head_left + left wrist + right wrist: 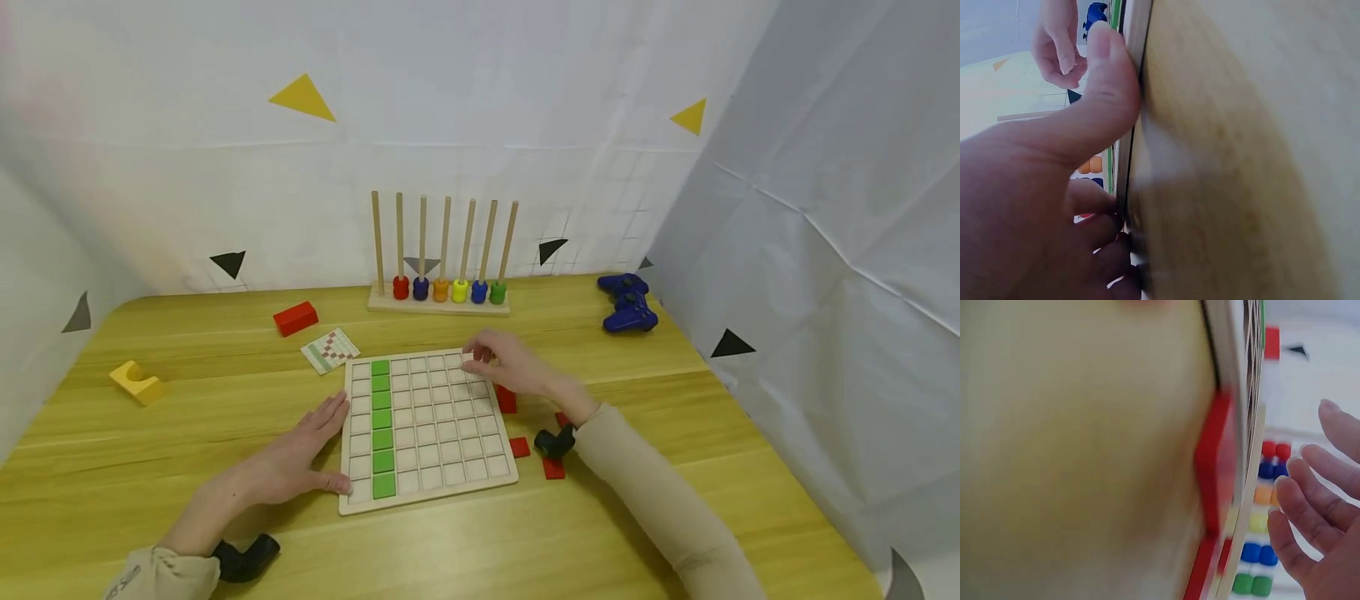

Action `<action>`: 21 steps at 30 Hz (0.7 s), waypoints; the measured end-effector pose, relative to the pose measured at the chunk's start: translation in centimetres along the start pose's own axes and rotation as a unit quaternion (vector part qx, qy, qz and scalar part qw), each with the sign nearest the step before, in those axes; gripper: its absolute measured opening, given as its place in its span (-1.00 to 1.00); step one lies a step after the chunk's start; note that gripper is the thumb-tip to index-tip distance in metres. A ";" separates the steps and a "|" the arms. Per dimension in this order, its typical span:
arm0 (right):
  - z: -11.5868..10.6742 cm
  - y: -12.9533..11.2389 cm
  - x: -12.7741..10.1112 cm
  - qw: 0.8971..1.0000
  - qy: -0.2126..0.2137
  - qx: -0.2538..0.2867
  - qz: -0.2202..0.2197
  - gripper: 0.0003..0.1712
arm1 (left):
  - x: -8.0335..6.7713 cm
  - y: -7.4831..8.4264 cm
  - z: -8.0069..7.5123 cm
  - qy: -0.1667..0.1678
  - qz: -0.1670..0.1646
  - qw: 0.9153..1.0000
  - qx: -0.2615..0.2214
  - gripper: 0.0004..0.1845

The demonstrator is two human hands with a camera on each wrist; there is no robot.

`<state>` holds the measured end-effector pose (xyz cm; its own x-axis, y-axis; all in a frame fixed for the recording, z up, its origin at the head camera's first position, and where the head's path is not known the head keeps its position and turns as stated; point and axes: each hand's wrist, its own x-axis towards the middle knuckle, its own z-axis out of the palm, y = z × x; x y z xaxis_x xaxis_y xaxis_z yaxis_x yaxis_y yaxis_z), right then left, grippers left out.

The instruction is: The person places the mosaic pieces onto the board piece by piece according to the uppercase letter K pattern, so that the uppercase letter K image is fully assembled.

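Observation:
A pale wooden grid board (429,498) lies on the table with a column of green tiles (382,418) in its second column from the left. My left hand (296,458) rests against the board's left edge, its thumb at the near corner and its fingers farther up. Over the far right corner hovers my right hand (513,362), fingers loosely bent. Seen in the right wrist view, its fingers (1310,515) are spread, with nothing visible between them. Red tiles (520,447) lie to the right of the board, some partly hidden by my right arm.
Beyond the board stands a peg rack (438,306) with coloured beads. A pattern card (330,350) lies near the far left corner, with a red block (296,318) behind it. A yellow notched block (138,383) sits far left, a blue game controller (628,303) back right.

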<state>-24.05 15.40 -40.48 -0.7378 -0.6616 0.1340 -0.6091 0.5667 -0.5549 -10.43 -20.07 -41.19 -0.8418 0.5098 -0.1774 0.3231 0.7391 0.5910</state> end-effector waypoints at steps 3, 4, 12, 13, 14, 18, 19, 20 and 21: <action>-0.8 1.5 0.4 1.000 0.012 0.013 0.018 -0.60 | -0.1 0.0 0.0 0.001 0.002 1.000 0.001 0.22; -1.1 2.0 0.5 0.999 0.016 0.018 0.023 -0.60 | -0.1 0.0 0.0 0.002 0.003 1.000 0.001 0.22; -2.2 4.6 1.2 0.995 0.038 0.007 0.093 -0.53 | -0.1 0.1 0.0 0.000 0.000 1.000 0.002 0.23; -2.3 4.8 1.3 0.994 0.036 0.005 0.106 -0.52 | -0.1 0.1 0.0 -0.001 0.000 1.000 0.000 0.23; -2.4 4.9 1.3 0.993 0.032 0.002 0.118 -0.51 | -0.1 0.1 0.0 -0.002 0.000 1.000 0.001 0.23; -2.8 5.4 1.3 0.987 0.011 -0.019 0.156 -0.51 | 0.0 0.1 0.0 -0.002 0.000 1.000 -0.004 0.23; -2.8 5.5 1.3 0.986 0.005 -0.028 0.163 -0.53 | 0.0 0.1 0.0 -0.002 0.000 1.000 -0.005 0.23; -2.9 5.6 1.3 0.985 0.000 -0.034 0.168 -0.55 | 0.0 0.1 0.0 -0.002 0.000 1.000 -0.005 0.23; -2.9 5.8 1.2 0.985 -0.004 -0.041 0.170 -0.58 | 0.0 0.1 0.0 -0.002 -0.001 1.000 -0.007 0.23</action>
<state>-29.32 19.26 -41.14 -0.9012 -0.4301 -0.0541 -0.3489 0.7938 -0.4981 -10.38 -20.04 -41.12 -0.8407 0.5104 -0.1809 0.3159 0.7337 0.6016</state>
